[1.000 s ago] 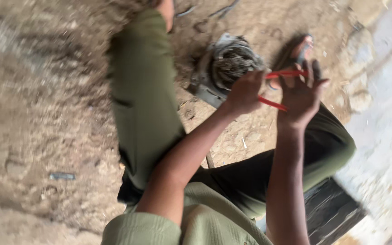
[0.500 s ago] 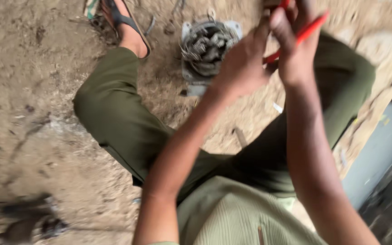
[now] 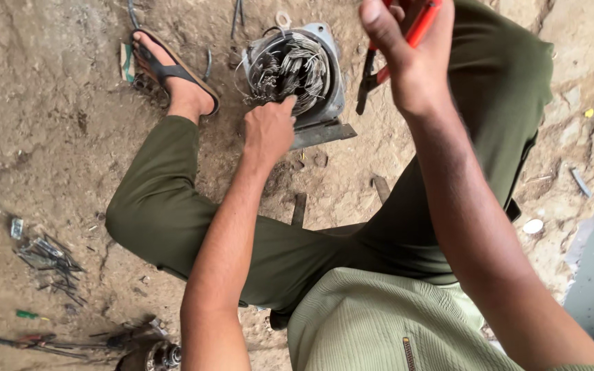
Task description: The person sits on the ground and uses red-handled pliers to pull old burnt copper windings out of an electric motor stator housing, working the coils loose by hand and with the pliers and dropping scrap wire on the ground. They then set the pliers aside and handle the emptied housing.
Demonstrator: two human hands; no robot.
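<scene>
We sat on bare dirt ground (image 3: 49, 137), legs folded in olive trousers (image 3: 173, 213), one sandalled foot (image 3: 173, 75) stretched out beside the work. That posture put the motor stator (image 3: 297, 72) between our knees, close enough for both arms to reach, lying on the ground with its open end up so the tangled grey windings (image 3: 290, 69) faced us.

Left hand (image 3: 268, 130) was down at the near edge of the housing, fingers curled loosely and fingertips touching the wire at the rim; it looked like a steadying or feeling contact, not a firm hold on anything.

Right hand (image 3: 410, 58) was raised above and to the right of the stator, clenched around red-handled pliers (image 3: 397, 55). The dark jaws hung down toward the housing without touching it; whether they were parted we could not tell.

Loose bits lay well apart at far left: a scatter of cut wire pieces (image 3: 49, 257), and lower down a few small tools (image 3: 49, 340) on the dirt, out of the way of the legs.
</scene>
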